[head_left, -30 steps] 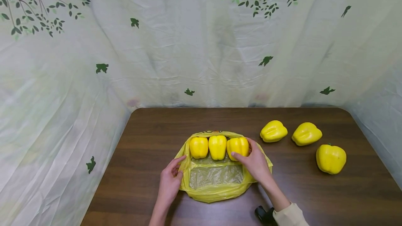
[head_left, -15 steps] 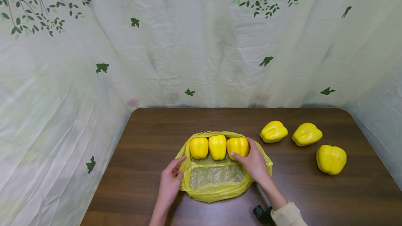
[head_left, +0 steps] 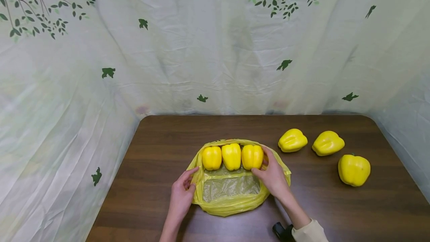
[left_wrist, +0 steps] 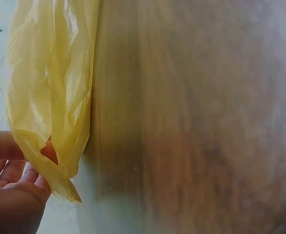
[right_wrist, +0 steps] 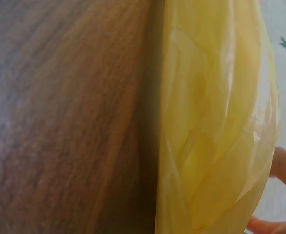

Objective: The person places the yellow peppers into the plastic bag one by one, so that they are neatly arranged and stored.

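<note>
Before a leaf-printed curtain [head_left: 221, 55], the worktop [head_left: 158, 141] bears a yellow plastic bag [head_left: 231, 207], left hand [head_left: 181, 194] gripping its edge, right hand [head_left: 273, 174] curled round the rightmost bell pepper [head_left: 252, 156] of three inside, three loose peppers [head_left: 327, 143] lying rightward.

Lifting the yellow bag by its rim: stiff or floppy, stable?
Likely floppy: the yellow bag is thin-looking, creased film. Its load may slump to one side, as three peppers line its far side. Could slip, given the shiny surface.
</note>
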Tool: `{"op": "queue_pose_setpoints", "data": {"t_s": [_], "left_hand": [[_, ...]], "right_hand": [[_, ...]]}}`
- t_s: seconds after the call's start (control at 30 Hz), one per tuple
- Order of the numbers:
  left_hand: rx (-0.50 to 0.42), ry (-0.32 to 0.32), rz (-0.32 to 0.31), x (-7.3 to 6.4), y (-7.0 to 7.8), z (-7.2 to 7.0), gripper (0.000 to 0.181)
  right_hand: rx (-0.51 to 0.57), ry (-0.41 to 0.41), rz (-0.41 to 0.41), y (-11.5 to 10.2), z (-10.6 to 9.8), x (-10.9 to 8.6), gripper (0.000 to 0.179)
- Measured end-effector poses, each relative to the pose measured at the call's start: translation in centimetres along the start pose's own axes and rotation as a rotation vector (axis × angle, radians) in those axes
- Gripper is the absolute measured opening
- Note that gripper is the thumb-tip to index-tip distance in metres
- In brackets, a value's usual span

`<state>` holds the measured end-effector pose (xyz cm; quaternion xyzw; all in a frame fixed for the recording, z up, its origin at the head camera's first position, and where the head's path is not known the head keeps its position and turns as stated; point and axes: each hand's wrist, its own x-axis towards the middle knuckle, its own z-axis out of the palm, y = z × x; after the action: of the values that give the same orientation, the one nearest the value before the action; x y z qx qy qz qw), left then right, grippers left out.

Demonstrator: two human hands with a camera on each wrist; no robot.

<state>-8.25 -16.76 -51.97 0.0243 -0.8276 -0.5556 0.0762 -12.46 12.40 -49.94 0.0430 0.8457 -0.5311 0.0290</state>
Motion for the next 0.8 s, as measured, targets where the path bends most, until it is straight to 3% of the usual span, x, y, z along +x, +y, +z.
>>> {"op": "queue_pose_setpoints", "data": {"t_s": [0.13, 0.37, 0.53, 0.8], "left_hand": [[0.006, -0.007, -0.032, -0.1, 0.7, 0.0, 0.051], [-0.004, -0.019, -0.029, -0.7, 4.1, -0.5, 0.046], [-0.002, -0.014, -0.038, -0.9, 4.7, -0.5, 0.045], [-0.021, -0.008, -0.015, -0.8, 4.3, -0.5, 0.046]], "right_hand": [[-0.028, 0.041, -0.022, 0.0, 0.0, -0.1, 0.078], [-0.065, 0.073, -0.096, -0.1, -0.1, -0.1, 0.069], [-0.069, 0.09, -0.15, 0.1, -0.1, -0.1, 0.065], [-0.079, 0.092, -0.134, 0.1, -0.2, -0.1, 0.064]]}}
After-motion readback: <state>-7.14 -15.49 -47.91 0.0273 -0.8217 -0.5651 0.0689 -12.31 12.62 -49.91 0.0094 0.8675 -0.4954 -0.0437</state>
